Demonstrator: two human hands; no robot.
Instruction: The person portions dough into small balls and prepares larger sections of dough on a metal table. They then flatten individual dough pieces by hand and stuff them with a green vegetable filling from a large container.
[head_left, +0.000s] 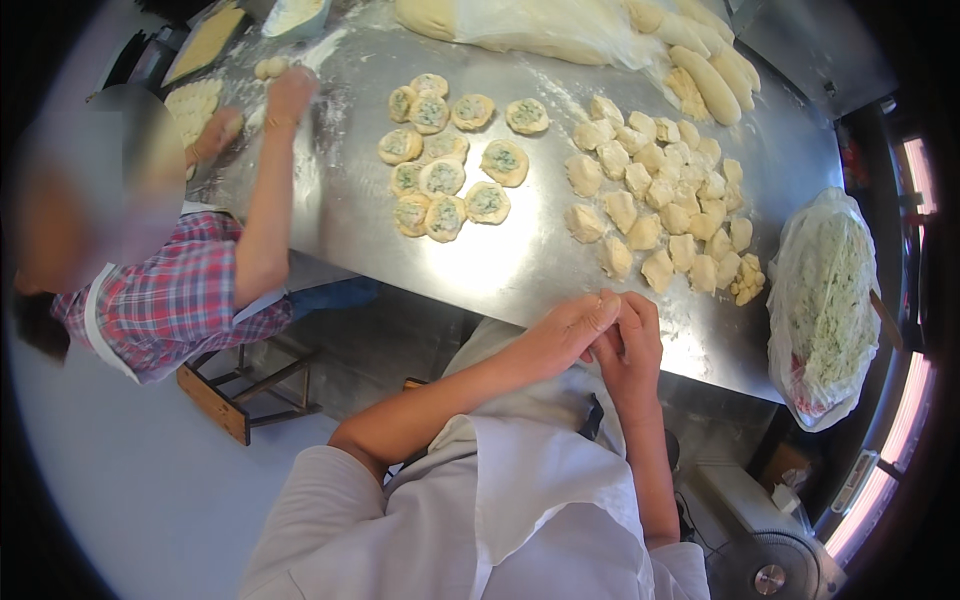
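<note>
My left hand (571, 330) and my right hand (628, 337) meet at the near edge of the steel table (345, 217), fingertips together. Whether something small lies between the fingers cannot be told. Beyond them, to the right, are many torn lumps of dough (675, 217). Farther left lie several flattened dough rounds (442, 178) topped with a pale filling with green bits. A plastic-lined container of green-flecked filling (825, 300) stands at the table's right end, with a wooden handle (886, 319) at its side.
At the left a co-worker in a plaid shirt (187, 262) handles small dough balls (271, 68). Long dough rolls (705, 82) and a big plastic-covered dough mass (517, 30) lie at the back. A wooden stool (217, 405) stands lower left, a fan (769, 577) lower right.
</note>
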